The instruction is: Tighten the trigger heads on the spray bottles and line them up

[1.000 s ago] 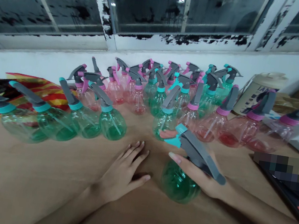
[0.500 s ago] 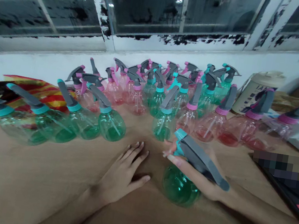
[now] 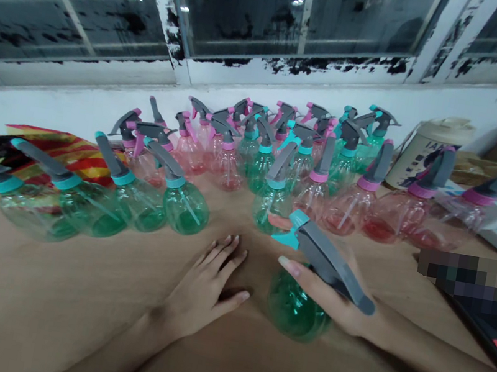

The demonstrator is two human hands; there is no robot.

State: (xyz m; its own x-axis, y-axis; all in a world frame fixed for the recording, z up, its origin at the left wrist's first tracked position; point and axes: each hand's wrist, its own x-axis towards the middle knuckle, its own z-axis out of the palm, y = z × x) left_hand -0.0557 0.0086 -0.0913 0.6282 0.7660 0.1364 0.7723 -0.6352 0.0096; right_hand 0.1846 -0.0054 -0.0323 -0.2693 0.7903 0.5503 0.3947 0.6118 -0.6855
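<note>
My right hand (image 3: 338,304) is wrapped round the neck of a green spray bottle (image 3: 298,307) with a grey and turquoise spray head (image 3: 327,255). Its thumb lies along the near side, and a fingertip shows beyond the turquoise trigger (image 3: 286,238), which stands out from the head. Part of the neck is hidden by the hand. Flat on the wooden table (image 3: 68,308), my left hand (image 3: 204,289) has its fingers spread and holds nothing. Just beyond the right hand stands another green spray bottle (image 3: 271,205).
Several green spray bottles (image 3: 186,207) line the left, several pink ones (image 3: 387,217) the right, and a mixed group (image 3: 232,168) the back. A cream jug (image 3: 430,155) stands back right. A dark device (image 3: 481,323) lies at the right edge. A striped bag (image 3: 88,154) lies back left.
Half a second ago the trigger was squeezed in toward the bottle's neck. Now it is out again, as one second ago, and the spray head has shifted slightly left. My left hand has stayed still.
</note>
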